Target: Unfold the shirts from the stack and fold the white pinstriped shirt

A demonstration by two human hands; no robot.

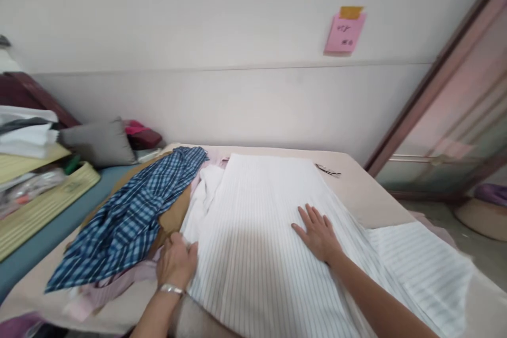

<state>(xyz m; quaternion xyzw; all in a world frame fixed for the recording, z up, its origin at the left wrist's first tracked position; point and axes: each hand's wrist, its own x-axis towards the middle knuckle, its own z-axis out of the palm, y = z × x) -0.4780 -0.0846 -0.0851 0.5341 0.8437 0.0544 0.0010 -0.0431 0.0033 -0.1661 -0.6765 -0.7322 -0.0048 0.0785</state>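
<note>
Striped white cloth (257, 232), flat-spread right hand (320, 235)

left hand (177, 265) with fingers curled, right hand (318, 232) flat, palm down, fingers spread

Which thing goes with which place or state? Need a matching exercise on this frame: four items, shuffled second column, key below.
Column 1
1. right hand
2. left hand
3. pink note
4. blue checked cloth

Column 2
A. taped to the wall
B. lying partly over a brown cloth
C. palm down on the striped cloth
D. at the striped cloth's left edge, silver band at its wrist

Pairs: 1-C, 2-D, 3-A, 4-B
</note>
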